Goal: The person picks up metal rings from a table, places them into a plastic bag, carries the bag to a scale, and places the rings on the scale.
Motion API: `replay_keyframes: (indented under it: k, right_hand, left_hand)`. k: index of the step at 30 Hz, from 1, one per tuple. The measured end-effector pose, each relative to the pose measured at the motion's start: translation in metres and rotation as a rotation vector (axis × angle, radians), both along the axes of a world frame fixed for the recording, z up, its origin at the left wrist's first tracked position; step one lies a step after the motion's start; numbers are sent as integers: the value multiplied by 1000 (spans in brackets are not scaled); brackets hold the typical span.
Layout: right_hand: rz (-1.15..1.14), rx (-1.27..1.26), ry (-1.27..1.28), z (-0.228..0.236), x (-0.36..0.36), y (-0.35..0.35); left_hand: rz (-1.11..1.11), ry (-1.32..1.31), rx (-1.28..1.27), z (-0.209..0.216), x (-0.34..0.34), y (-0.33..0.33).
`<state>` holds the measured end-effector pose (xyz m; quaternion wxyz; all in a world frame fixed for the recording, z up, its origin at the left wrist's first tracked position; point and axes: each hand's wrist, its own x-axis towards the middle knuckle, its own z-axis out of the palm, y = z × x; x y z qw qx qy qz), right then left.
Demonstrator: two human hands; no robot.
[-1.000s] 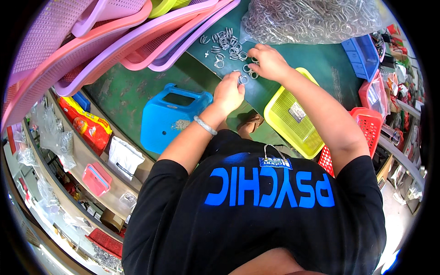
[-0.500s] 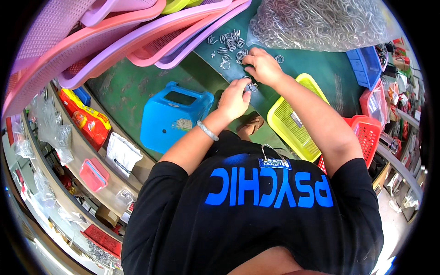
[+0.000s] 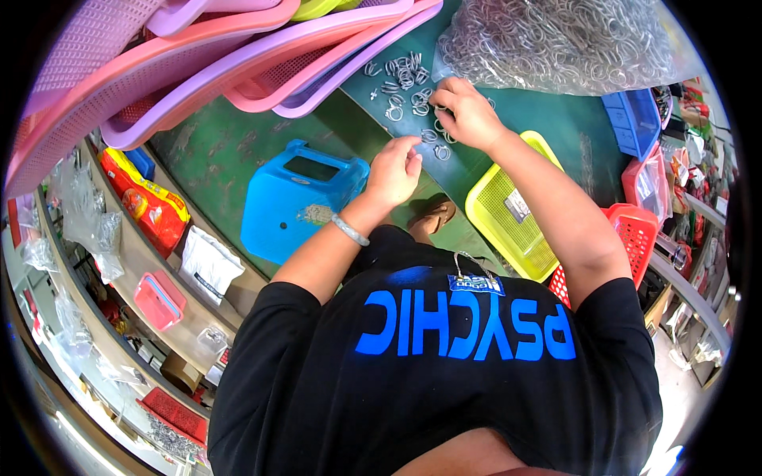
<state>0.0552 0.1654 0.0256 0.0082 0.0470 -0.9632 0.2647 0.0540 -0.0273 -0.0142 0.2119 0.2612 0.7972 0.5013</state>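
Observation:
Metal rings [image 3: 406, 71] lie in a loose cluster on the dark green table [image 3: 583, 147], several more trailing toward its near edge. My right hand [image 3: 470, 117] is over this trail with its fingers curled; rings show beside and partly under the fingertips, and whatever they pinch is hidden. Left of the nearest loose rings [image 3: 442, 152], at the table edge, my left hand [image 3: 394, 170] has its fingers stretched out and its thumb apart, with nothing visible in it. A large clear plastic bag [image 3: 556, 47] full of similar rings rests beyond my right hand.
A yellow-green basket [image 3: 486, 202] sits below my right forearm, with a red basket [image 3: 635, 238] farther right. Blue bins [image 3: 631, 123] stand at the table's right. A blue stool [image 3: 298, 202] is on the left, below stacked pink and purple baskets [image 3: 262, 75]. Shelves line the far left.
My left hand has drawn back to the left from the nearest rings, which now lie uncovered on the table. My right hand has shifted slightly right, its fingers still curled.

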Motion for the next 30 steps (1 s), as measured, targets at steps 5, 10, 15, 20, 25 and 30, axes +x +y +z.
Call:
replay_keyframes:
  k: [5,10,15,20,25,30]
  right_hand:
    - [99,75,52,-6,-4,-11]
    - [113,84,-80,-2,-2,-7]
    - [86,16,-24,-1,-5,-7]
    - [-202,4,34,-9,-12,-7]
    - [-257,-54,51,-12,-27,-7]
    - [-278,-32,-52,-15,-33,-3]
  left_hand:
    - [94,8,-24,7,-10,-5]
    - [165,302,-21,11,-35,7]
    - [116,343,-209,10,-42,20]
    - [49,336,-155,7,-33,23]
    - [-12,299,-119,9,-26,23]
    - [27,300,-50,3,-28,22]
